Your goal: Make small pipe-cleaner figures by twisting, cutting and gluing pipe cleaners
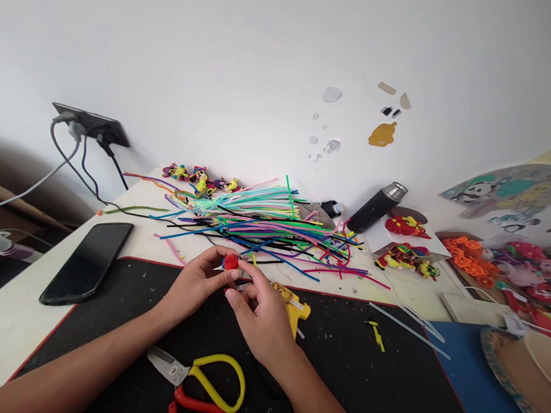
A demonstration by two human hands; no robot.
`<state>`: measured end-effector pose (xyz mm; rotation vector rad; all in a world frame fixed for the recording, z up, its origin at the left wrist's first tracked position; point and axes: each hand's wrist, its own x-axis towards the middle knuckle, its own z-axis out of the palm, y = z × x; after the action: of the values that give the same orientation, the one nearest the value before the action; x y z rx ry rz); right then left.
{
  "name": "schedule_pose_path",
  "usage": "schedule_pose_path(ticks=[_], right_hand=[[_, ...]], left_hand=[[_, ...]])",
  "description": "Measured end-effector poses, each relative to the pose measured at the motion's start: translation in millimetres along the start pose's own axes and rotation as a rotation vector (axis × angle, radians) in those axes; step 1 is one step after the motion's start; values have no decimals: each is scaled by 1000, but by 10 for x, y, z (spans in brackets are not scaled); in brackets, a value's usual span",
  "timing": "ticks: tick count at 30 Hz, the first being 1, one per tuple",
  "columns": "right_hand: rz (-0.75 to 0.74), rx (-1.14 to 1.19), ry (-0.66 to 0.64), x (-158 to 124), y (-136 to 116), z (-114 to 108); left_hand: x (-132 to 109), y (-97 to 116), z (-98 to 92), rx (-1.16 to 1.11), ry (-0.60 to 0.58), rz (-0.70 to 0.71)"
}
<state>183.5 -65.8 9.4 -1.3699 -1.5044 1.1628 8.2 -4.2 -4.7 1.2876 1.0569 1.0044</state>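
Note:
Between the thumb and fingers of my left hand [196, 279] is a small red coiled pipe-cleaner piece [231, 262], with a bit of blue at its left side. My right hand [265, 311] closes in from the right, its index fingertip against the same piece and its thumb bent below. Part of the piece is hidden by my fingers. Just behind my right hand lies a yellow glue gun [299, 310], partly covered. Scissors [183, 372] with one yellow and one red handle rest on the black mat [342, 365], below my hands.
Loose pipe cleaners [257, 221] in many colours spread along the wall. A black phone [88, 263] lies left, under a power strip [91, 125]. Farther right are a black flask [377, 207], small pipe-cleaner figures [402, 259], clear glue sticks [411, 332] and a yellow twisted piece [378, 336].

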Motion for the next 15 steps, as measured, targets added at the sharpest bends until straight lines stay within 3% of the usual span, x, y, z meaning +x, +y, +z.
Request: schedule_pose_path(ticks=[15], right_hand=[[6, -17, 0, 1, -10, -4]], left_hand=[[4, 16, 3, 32, -1, 11]])
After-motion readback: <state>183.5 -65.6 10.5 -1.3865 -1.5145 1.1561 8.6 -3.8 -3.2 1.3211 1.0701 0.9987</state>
